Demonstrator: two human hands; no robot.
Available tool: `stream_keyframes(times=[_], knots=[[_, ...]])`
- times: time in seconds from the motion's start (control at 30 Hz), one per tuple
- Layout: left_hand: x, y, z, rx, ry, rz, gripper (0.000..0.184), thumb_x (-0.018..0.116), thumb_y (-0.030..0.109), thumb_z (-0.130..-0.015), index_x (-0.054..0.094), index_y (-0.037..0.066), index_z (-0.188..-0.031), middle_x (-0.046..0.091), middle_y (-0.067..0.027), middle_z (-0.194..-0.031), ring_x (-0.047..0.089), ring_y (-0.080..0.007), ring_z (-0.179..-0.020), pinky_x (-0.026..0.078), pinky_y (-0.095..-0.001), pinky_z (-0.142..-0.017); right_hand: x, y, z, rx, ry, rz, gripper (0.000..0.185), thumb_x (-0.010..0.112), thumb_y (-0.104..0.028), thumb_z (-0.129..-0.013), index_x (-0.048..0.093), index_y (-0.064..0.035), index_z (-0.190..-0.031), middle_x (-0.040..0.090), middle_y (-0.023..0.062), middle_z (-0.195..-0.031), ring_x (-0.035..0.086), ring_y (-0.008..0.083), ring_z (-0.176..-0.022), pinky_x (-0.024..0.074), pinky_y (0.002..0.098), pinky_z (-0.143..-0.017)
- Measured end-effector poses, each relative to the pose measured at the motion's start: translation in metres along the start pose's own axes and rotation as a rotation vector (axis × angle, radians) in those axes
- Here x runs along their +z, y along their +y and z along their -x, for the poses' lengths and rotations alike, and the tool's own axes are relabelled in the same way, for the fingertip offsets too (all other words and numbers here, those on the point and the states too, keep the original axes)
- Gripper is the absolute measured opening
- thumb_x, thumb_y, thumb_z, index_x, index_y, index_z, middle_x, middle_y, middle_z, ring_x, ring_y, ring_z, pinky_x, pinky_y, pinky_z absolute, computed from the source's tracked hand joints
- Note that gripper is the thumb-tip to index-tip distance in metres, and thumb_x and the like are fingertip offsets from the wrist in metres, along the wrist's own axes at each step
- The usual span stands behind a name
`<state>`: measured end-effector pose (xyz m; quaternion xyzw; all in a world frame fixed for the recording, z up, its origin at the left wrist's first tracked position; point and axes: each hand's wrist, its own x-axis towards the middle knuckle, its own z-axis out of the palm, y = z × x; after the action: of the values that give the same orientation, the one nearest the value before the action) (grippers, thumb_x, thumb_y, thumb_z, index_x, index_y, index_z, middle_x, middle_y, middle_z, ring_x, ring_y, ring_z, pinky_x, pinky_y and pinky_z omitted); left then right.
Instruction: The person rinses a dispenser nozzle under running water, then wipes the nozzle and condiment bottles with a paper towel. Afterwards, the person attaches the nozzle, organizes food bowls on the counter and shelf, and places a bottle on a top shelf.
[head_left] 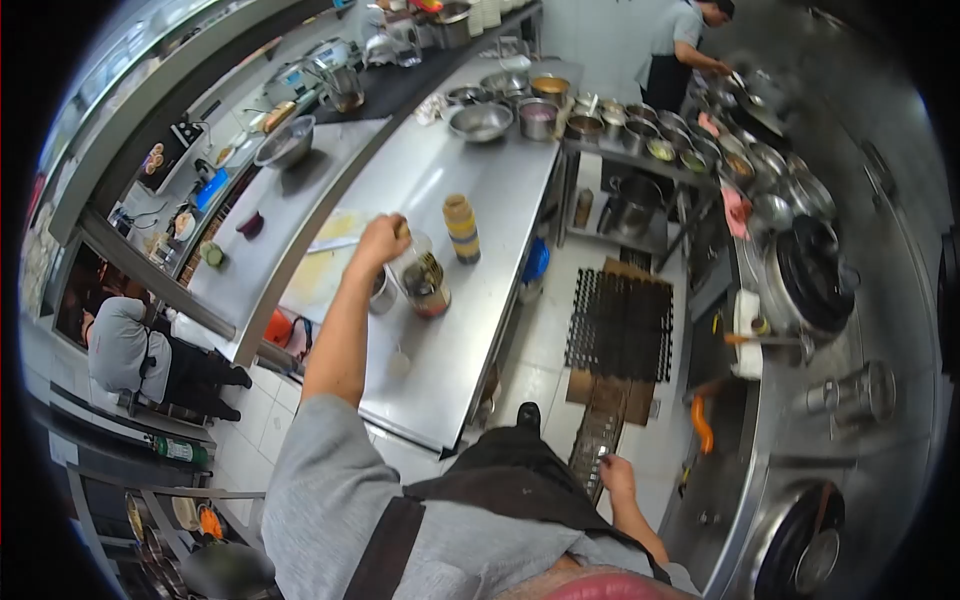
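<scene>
My left hand is closed above the steel table, beside a clear jar with dark contents. A small yellowish bit shows at its fingers; what it grips I cannot make out. Under and left of that hand, a knife with a pale blade lies on a stained cutting board. A yellow-brown bottle stands upright right of the jar, and a small metal container is at the jar's left. Low at my right side, my right hand hangs with curled fingers; what they hold, if anything, is too small to name.
Metal bowls and pots stand at the table's far end. Several food containers line the counter, where a co-worker stands. Another person bends at left. A black mat covers the floor; a pressure cooker sits right.
</scene>
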<state>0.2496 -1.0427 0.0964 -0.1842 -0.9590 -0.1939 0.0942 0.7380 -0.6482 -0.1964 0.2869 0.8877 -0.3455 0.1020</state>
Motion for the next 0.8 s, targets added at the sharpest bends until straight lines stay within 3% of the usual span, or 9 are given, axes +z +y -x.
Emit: stream_keyframes(times=[0.1, 0.23, 0.3, 0.47, 0.5, 0.63, 0.7, 0.77, 0.8], knots=[[-0.008, 0.037, 0.014, -0.022, -0.027, 0.105, 0.044, 0.079, 0.027, -0.068, 0.067, 0.001, -0.1, 0.068, -0.022, -0.091, 0.065, -0.0378, -0.085, 0.053, -0.042, -0.077, -0.032, -0.119, -0.061, -0.446, -0.041, -0.038, 0.027, 0.063, -0.018, -0.082, 0.068, -0.0055, -0.105, 0.068, 0.0207, -0.085, 0.068, 0.0337, -0.081, 0.0535, 0.0407, -0.073], [-0.003, 0.052, 0.024, -0.021, -0.044, 0.139, 0.041, 0.077, 0.034, -0.072, 0.064, 0.001, -0.093, 0.065, -0.0199, -0.089, 0.064, -0.0369, -0.085, 0.051, -0.0418, -0.074, -0.08, -0.258, -0.127, -0.731, -0.157, -0.24, 0.026, 0.063, -0.017, -0.088, 0.067, -0.0026, -0.109, 0.069, 0.017, -0.09, 0.067, 0.0299, -0.078, 0.0531, 0.0366, -0.07], [0.008, 0.057, 0.029, 0.033, 0.012, 0.228, 0.04, 0.077, 0.034, -0.073, 0.065, 0.002, -0.094, 0.065, -0.0189, -0.089, 0.064, -0.0367, -0.083, 0.052, -0.0418, -0.073, -0.101, -0.315, -0.147, -0.8, -0.201, -0.214, 0.033, 0.065, -0.021, -0.089, 0.064, -0.0024, -0.116, 0.068, 0.0157, -0.097, 0.066, 0.0282, -0.075, 0.0534, 0.0354, -0.07], [0.021, 0.072, 0.026, 0.172, 0.093, 0.302, 0.032, 0.078, 0.029, -0.073, 0.065, 0.004, -0.089, 0.061, -0.0134, -0.08, 0.062, -0.0323, -0.073, 0.05, -0.0388, -0.065, -0.094, -0.414, -0.187, -1.214, -0.137, -0.163, 0.07, 0.075, -0.035, -0.081, 0.046, -0.0015, -0.135, 0.053, 0.0193, -0.127, 0.064, 0.0308, -0.093, 0.0496, 0.0414, -0.087], [0.019, 0.071, 0.028, 0.179, 0.097, 0.306, 0.032, 0.078, 0.029, -0.073, 0.065, 0.004, -0.088, 0.062, -0.0129, -0.079, 0.062, -0.0317, -0.072, 0.049, -0.0384, -0.063, -0.097, -0.431, -0.179, -1.109, -0.201, -0.241, 0.064, 0.075, -0.034, -0.081, 0.05, 0.0008, -0.128, 0.058, 0.02, -0.115, 0.058, 0.0357, -0.107, 0.0465, 0.0401, -0.094], [-0.003, 0.077, 0.035, 0.073, 0.142, 0.404, 0.031, 0.079, 0.028, -0.072, 0.066, 0.004, -0.087, 0.062, -0.0119, -0.077, 0.062, -0.03, -0.069, 0.049, -0.0375, -0.061, -0.085, -0.445, -0.218, -1.07, -0.26, -0.324, 0.044, 0.073, -0.032, -0.083, 0.058, 0.0012, -0.107, 0.064, 0.0169, -0.101, 0.062, 0.0316, -0.095, 0.0485, 0.0363, -0.085], [-0.016, 0.085, 0.038, 0.073, 0.159, 0.424, 0.031, 0.08, 0.029, -0.072, 0.066, 0.005, -0.086, 0.062, -0.0113, -0.077, 0.062, -0.0286, -0.067, 0.049, -0.0367, -0.06, -0.077, -0.452, -0.218, -1.155, -0.413, -0.444, 0.037, 0.071, -0.028, -0.084, 0.058, 0.0014, -0.102, 0.063, 0.0131, -0.088, 0.061, 0.0211, -0.077, 0.048, 0.0328, -0.07], [-0.026, 0.084, 0.03, 0.079, 0.172, 0.423, 0.031, 0.08, 0.028, -0.073, 0.066, 0.005, -0.086, 0.062, -0.0106, -0.077, 0.062, -0.0271, -0.065, 0.049, -0.0358, -0.06, -0.077, -0.458, -0.222, -1.228, -0.529, -0.473, 0.028, 0.066, -0.025, -0.089, 0.056, 0.0002, -0.095, 0.06, 0.0083, -0.07, 0.055, 0.0179, -0.06, 0.0464, 0.0308, -0.059], [-0.031, 0.086, 0.026, 0.078, 0.104, 0.461, 0.03, 0.079, 0.027, -0.073, 0.065, 0.004, -0.087, 0.062, -0.01, -0.076, 0.062, -0.0269, -0.065, 0.049, -0.0353, -0.06, -0.074, -0.456, -0.223, -1.096, -0.665, -0.551, 0.026, 0.063, -0.026, -0.092, 0.055, -0.0008, -0.091, 0.057, 0.0055, -0.067, 0.052, 0.0146, -0.058, 0.044, 0.0284, -0.056]])
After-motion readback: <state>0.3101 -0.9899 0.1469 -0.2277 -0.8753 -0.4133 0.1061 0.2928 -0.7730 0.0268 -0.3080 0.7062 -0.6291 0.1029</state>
